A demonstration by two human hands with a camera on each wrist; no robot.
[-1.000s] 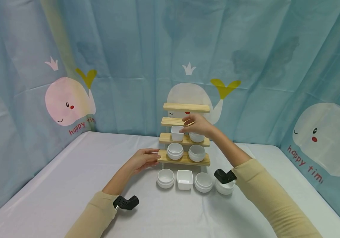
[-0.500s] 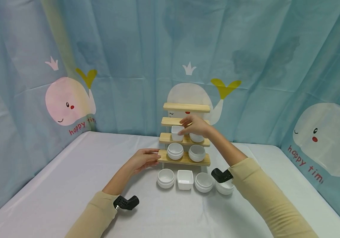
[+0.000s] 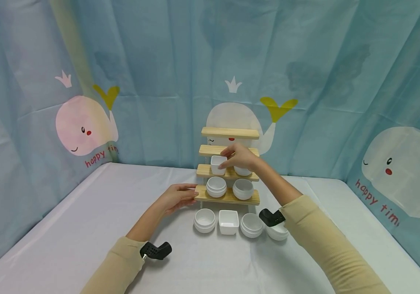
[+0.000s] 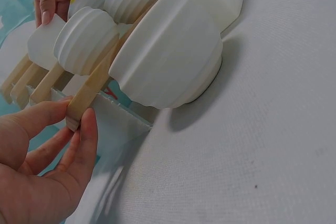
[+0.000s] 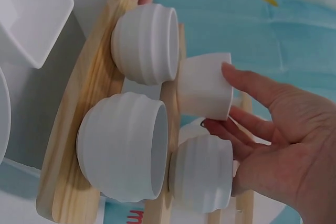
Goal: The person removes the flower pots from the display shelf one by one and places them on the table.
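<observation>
— Entry one: left grip [image 3: 174, 199]?
— Mine. Thumb and fingers pinching the end of the lowest board [image 4: 97, 83]; purpose, I judge, steadying it.
— Entry two: right grip [image 3: 240, 157]?
— Also mine. Pinching one square cup [image 5: 203, 88], white, near its rim; fingertips beyond it partly hidden.
— Location of cup?
— At my right thumb, upright at the second board [image 3: 202, 170], above my left grip and to its right.
— Neighbours?
— One round cup [image 5: 202, 174], just below my right palm. Two bowls lower down, on the lowest board: a left bowl [image 3: 216, 188] and a right bowl [image 3: 243, 190]. Nearer me, on the bench [image 3: 195, 269], four dishes in a row, including one square dish [image 3: 228, 222]. Above my right grip, the top board [image 3: 230, 132].
— Step in hand?
— Seating the square cup, by my judgement.
— Next move calls for?
— Probably a level, gentle release, right fingers spreading without brushing the round cup.
</observation>
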